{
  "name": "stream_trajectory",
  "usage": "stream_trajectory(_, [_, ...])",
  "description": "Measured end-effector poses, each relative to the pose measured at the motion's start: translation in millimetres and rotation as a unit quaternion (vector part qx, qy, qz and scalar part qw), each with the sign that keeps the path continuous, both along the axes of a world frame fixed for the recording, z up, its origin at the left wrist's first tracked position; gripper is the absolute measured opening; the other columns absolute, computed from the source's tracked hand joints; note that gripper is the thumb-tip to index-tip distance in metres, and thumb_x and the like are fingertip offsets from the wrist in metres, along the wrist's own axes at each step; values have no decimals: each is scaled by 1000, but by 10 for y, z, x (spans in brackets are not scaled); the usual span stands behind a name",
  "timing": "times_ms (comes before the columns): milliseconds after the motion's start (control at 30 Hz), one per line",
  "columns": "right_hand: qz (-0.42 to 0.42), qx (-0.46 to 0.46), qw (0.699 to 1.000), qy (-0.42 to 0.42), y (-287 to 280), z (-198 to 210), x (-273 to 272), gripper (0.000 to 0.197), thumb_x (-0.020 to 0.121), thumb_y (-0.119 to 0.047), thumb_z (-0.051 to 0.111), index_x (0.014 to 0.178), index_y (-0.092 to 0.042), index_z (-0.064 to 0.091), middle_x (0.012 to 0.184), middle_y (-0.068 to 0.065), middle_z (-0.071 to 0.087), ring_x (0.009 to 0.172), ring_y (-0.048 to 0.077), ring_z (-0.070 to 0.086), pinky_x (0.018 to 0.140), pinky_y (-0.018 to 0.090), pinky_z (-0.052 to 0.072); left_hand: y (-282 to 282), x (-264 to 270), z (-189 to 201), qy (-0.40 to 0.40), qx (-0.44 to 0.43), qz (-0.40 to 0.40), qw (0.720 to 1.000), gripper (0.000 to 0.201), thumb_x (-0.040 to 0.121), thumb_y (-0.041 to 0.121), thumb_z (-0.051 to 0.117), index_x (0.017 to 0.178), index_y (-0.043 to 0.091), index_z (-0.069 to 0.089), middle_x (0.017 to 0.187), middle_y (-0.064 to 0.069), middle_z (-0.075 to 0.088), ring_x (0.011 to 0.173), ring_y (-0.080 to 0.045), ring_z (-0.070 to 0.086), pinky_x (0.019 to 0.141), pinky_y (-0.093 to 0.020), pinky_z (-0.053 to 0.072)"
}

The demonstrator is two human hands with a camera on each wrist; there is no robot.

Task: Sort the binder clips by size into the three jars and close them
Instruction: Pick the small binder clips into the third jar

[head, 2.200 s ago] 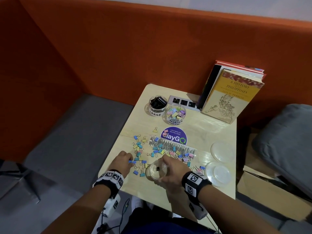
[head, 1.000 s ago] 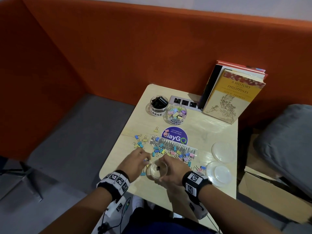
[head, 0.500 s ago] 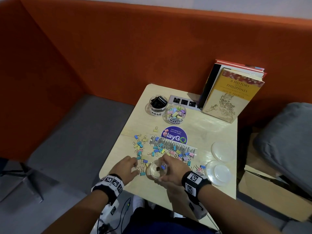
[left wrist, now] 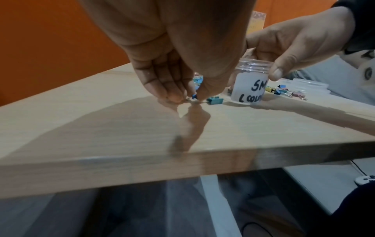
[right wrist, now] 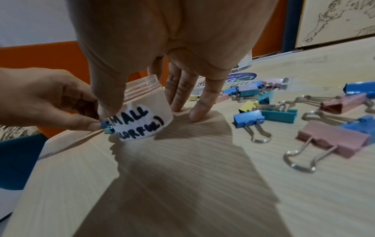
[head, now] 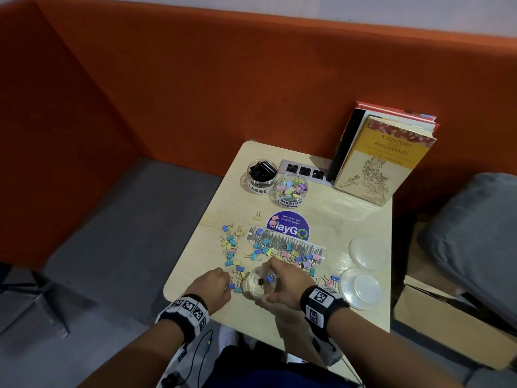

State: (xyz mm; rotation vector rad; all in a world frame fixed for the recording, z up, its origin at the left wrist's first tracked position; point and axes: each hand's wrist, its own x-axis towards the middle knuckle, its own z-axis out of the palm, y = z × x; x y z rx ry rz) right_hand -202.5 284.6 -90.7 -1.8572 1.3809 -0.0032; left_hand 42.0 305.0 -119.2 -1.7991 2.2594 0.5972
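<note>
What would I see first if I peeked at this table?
Lots of colourful little clips scattered over the middle of the table. At its near edge, the right hand holds an open jar while the left hand pinches a blue clip. A big yellow book stands at the back.

Head view looks steeply down from above; both wrist views, close and low, share the labelled jar [left wrist: 248,85].

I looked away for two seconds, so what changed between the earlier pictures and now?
The left hand went to the small jar, a blue clip appeared inside, then it came back and now pinches another blue clip off the table. The right hand kept its grip on the jar; the other jars stayed put.
</note>
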Motion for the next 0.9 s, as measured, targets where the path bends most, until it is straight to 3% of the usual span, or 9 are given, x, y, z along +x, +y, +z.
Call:
stream_trajectory(367, [3,-9,1000,-5,10,-20,-1,69,67,-48,82,122,-32,43,125,-7,60,105,18,58,83,30,48,0,-96,185,142,-39,42,988,18,92,29,58,104,16,63,104,0,59,92,-20,62,79,-28,49])
stream_trajectory(500, [8,-14,1000,-12,14,-36,7,65,66,-55,79,115,-34,42,118,-10,60,97,14,57,79,27,48,11,-297,374,188,-54,-8,981,20,95,28,58,109,16,63,106,1,58,90,-15,58,78,-20,42])
stream_trajectory(667, [13,-19,1000,-17,15,-23,5,61,68,-58,76,114,-35,42,110,-11,60,92,12,57,75,26,48,14,-463,434,158,-6,-64,985,28,94,32,60,118,20,55,117,2,52,97,-18,58,83,-28,46])
stream_trajectory(767, [2,-16,1000,-12,22,-10,9,63,65,-59,77,113,-36,43,112,-11,61,93,13,58,76,27,48,-25,-382,375,190,-42,-24,981,20,97,28,56,115,20,54,116,2,49,94,-17,56,81,-28,45])
stream_trajectory(900, [-8,-11,1000,-7,31,-24,0,66,63,-56,78,117,-37,43,118,-12,60,100,15,58,81,29,48,-136,-100,182,141,-56,79,985,27,98,19,53,125,17,56,130,-3,47,117,-21,53,98,-31,46])
